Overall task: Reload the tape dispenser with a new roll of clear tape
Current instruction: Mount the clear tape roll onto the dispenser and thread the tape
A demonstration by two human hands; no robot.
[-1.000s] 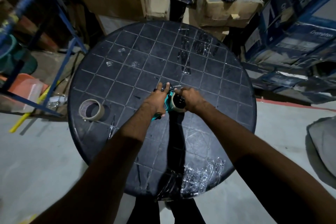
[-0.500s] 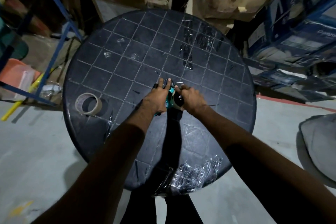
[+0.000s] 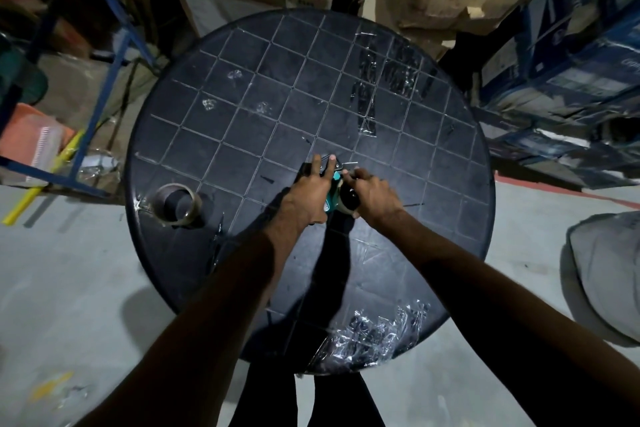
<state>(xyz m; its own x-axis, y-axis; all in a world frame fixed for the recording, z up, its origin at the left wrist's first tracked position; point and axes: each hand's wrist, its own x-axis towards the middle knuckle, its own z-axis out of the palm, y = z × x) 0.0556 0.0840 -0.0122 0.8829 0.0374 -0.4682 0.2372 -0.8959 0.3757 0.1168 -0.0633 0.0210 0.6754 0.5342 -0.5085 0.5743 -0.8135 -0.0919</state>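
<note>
Boxes crowd round a dark round table [image 3: 221, 135]. Two left fingers [image 3: 316, 163] lie out straight on the tape dispenser [image 3: 331, 180], and the left hand [image 3: 308, 194] presses it down near the table's middle. The right hand [image 3: 372, 192] curls tight round the new tape roll [image 3: 348, 199], which touches the dispenser. I think the roll is being seated; next comes pulling the tape end toward 12 o'clock. One dispenser, two rolls: the second roll [image 3: 175, 204] sits alone at 9 o'clock.
</note>
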